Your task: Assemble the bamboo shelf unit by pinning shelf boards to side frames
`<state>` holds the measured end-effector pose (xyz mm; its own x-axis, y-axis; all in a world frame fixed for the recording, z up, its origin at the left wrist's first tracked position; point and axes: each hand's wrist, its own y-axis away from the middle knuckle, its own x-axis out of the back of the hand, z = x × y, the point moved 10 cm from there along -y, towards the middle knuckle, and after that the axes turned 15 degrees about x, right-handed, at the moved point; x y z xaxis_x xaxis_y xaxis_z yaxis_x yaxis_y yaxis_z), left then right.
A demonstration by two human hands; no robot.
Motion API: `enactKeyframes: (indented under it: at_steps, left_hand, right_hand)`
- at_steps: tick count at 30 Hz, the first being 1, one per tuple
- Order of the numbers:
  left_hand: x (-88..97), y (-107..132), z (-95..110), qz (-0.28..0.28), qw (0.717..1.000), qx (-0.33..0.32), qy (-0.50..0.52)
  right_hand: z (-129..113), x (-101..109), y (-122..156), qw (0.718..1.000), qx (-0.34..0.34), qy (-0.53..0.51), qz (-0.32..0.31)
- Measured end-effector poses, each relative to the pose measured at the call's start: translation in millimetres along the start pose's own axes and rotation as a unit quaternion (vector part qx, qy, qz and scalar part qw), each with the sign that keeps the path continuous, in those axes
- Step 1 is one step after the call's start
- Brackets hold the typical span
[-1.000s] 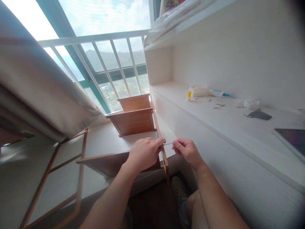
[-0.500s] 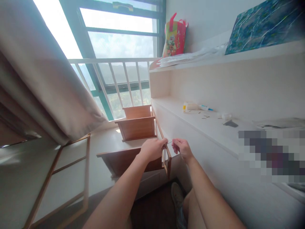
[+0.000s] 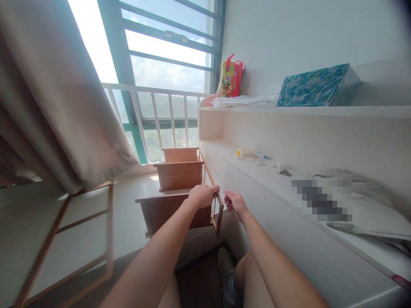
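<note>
So the person's sitting on the floor by the window with a half-built wooden rack [image 3: 175, 188] resting on the low white ledge [image 3: 128, 214] in front of them. The left hand [image 3: 201, 196] is closed over the top corner of the rack's nearest shelf board [image 3: 170, 211], right where it meets the thin side rail [image 3: 215, 205]. The right hand [image 3: 234, 202] is just beside it on the other side of that rail, fingers pinched shut on a small thin metal piece [image 3: 222, 193] (screw or pin, too small to tell), which points at the rail near the left thumb.

Two more boards of the rack stand further back toward the window railing [image 3: 160, 111]. A loose wooden frame [image 3: 69, 239] lies flat at the ledge's left end, under the big beige curtain [image 3: 48, 107].

On the right there's a long white shelf [image 3: 272, 179] with a glue tube [image 3: 253, 153] and a few tiny scattered bits near its far end, well apart from the hands. Nearer along it lies something grey, looks like fabric [image 3: 362, 205]. The upper shelf [image 3: 305, 110] carries a red gift bag [image 3: 230, 78] and a blue patterned box [image 3: 313, 85]. One shoe [image 3: 226, 265] shows down between the knees.
</note>
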<state>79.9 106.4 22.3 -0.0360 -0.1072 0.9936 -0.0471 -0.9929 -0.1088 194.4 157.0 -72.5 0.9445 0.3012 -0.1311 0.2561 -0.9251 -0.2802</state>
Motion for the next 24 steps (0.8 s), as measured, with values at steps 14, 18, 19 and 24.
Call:
enactKeyframes:
  at_steps: [14,18,19,24]
  left_hand:
    - [8.0,0.6,2.8,0.003,1.0,-0.002,0.001]
    - [5.0,-1.7,1.8,0.013,1.0,0.001,0.008]
    - [3.9,-2.5,1.4,0.015,1.0,0.003,0.011]
    - [-0.7,-6.1,0.3,0.019,0.999,0.003,0.038]
  right_hand:
    - [-31.6,12.3,-7.2,0.99,0.094,0.106,-0.029]
    - [-39.9,14.1,-17.6,0.982,0.129,0.127,-0.049]
    - [-41.1,14.5,-20.2,0.981,0.134,0.129,-0.053]
    - [-44.1,11.2,-28.9,0.971,0.171,0.137,-0.098]
